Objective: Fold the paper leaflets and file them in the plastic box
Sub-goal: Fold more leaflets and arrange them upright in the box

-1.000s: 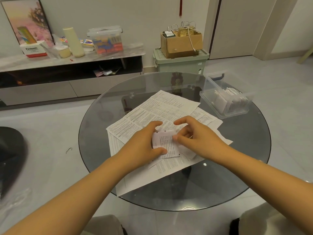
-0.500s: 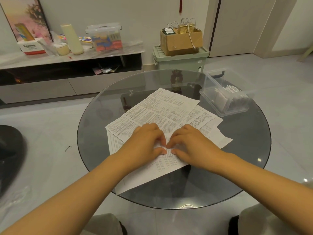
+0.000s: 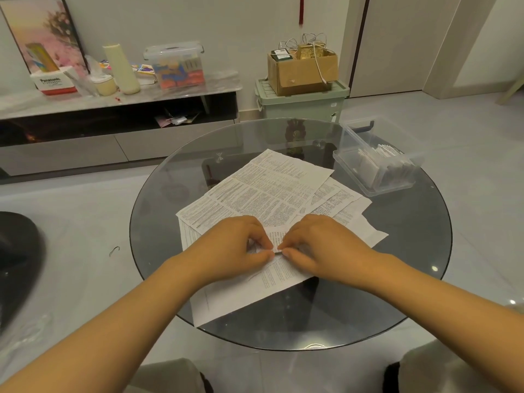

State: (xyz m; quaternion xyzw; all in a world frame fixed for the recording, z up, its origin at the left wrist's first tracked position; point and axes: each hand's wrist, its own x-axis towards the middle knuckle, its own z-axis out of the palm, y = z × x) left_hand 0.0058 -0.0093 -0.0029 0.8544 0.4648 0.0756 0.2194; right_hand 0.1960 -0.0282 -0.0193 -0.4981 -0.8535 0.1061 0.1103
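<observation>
A small folded leaflet (image 3: 276, 239) lies on a pile of flat printed leaflets (image 3: 263, 191) in the middle of the round glass table (image 3: 411, 251). My left hand (image 3: 235, 251) pinches the folded leaflet's near left edge. My right hand (image 3: 320, 245) pinches it from the right, the fingertips of both hands almost meeting. Most of the folded leaflet is hidden under my fingers. The clear plastic box (image 3: 377, 163) stands at the table's far right with several folded leaflets upright inside.
A green storage bin (image 3: 300, 104) with a cardboard box (image 3: 303, 70) on top stands behind the table. A low cabinet (image 3: 113, 131) along the left wall carries a lidded plastic container and other items. A dark chair edge (image 3: 17, 265) is at far left.
The folded leaflet was held up between my fingers, then pressed flat under both hands. Now my fingertips pinch its near edge, and part of it shows between my hands again.
</observation>
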